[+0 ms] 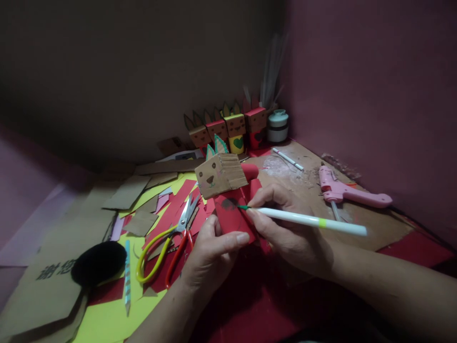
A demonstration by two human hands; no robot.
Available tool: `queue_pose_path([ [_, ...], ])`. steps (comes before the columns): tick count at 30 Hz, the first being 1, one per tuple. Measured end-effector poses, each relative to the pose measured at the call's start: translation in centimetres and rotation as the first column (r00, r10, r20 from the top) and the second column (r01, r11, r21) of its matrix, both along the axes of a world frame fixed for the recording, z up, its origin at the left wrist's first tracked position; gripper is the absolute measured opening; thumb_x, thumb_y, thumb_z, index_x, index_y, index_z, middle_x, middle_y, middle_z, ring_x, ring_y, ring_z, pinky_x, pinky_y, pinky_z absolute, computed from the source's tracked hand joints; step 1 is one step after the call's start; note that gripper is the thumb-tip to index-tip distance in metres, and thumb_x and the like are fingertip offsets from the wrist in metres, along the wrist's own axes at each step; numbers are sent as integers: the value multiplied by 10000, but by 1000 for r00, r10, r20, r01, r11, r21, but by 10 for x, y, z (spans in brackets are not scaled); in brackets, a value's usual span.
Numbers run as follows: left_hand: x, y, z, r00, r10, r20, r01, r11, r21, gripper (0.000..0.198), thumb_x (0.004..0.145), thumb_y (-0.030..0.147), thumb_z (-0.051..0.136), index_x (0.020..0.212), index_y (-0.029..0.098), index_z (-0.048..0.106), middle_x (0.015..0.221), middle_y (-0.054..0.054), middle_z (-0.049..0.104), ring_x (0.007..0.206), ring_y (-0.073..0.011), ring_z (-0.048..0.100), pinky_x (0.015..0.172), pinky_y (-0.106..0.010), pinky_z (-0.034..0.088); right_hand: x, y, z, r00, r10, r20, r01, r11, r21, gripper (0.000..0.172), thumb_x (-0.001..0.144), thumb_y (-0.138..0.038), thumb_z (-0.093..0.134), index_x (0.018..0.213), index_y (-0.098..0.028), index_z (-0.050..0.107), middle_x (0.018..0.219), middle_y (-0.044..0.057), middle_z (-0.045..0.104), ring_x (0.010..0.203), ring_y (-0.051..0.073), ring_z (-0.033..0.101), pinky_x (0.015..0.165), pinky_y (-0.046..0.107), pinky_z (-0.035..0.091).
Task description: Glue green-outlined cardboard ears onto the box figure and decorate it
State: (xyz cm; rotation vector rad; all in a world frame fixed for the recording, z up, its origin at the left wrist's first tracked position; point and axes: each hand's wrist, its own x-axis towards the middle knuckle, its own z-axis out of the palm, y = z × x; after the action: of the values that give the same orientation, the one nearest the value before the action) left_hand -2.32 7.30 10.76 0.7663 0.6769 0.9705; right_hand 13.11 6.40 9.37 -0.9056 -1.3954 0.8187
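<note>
A cardboard animal figure has a box head (210, 178) with a drawn face, green-edged ears and a red paper body (232, 224). Fingers and thumb of my left hand (216, 250) are wrapped round the lower part of that body. A white marker (303, 217) with a light green band is pinched in my right hand (285, 228). Its green tip touches or nearly touches the red body, beside a dark patch under the head. Left of my left hand lie scissors (183, 224) with yellow and red handles, blades apart.
Several similar figures (235, 125) stand at the back, beside a pale green jar (277, 126). A pink glue gun (352, 192) and another marker (287, 159) lie to the right. Cardboard sheets (71, 238), coloured paper scraps, a pencil (127, 276) and a black oval (99, 263) are at left.
</note>
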Motion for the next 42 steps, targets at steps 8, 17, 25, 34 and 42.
queue_pose_path([
  [8, -1, 0, 0, 1000, 1, -6, -1, 1000, 4, 206, 649, 73, 859, 820, 140, 766, 696, -3, 715, 592, -94, 611, 606, -175, 529, -1, -1, -2, 1000, -14, 1, 14, 999, 41, 63, 930, -195, 651, 927, -246, 615, 817, -36, 639, 726, 115, 602, 658, 246, 488],
  [17, 0, 0, -1, 1000, 10, -2, -10, 1000, -5, 297, 646, 56, 856, 906, 138, 741, 768, -12, 751, 646, -105, 653, 647, -182, 564, 0, -1, -3, 1000, 14, 11, -15, 999, 48, 104, 916, -160, 658, 918, -255, 614, 787, -61, 631, 693, 90, 583, 646, 215, 472],
  [25, 0, 3, -3, 1000, 13, 12, -13, 1000, -11, 334, 634, 51, 859, 923, 142, 720, 777, -14, 758, 637, -105, 661, 651, -186, 576, -1, -1, -3, 999, 28, 20, -29, 998, 48, 94, 915, -163, 645, 922, -250, 609, 795, -51, 632, 679, 98, 592, 620, 229, 478],
  [34, -1, 0, -2, 999, 37, -26, -38, 999, -32, 299, 605, 81, 872, 843, 148, 704, 784, -22, 757, 701, -130, 683, 781, -236, 591, 0, 0, -1, 999, -34, 12, 33, 998, 49, 52, 921, -199, 647, 903, -237, 617, 782, -42, 618, 673, 102, 582, 605, 234, 471],
  [42, 0, 0, -2, 999, 35, -28, -36, 999, -15, 348, 615, 68, 863, 925, 155, 730, 768, -13, 740, 685, -139, 667, 768, -249, 581, 0, -3, -1, 997, 57, 45, -59, 997, 46, 102, 912, -154, 644, 916, -246, 600, 757, -51, 620, 639, 99, 576, 584, 220, 468],
])
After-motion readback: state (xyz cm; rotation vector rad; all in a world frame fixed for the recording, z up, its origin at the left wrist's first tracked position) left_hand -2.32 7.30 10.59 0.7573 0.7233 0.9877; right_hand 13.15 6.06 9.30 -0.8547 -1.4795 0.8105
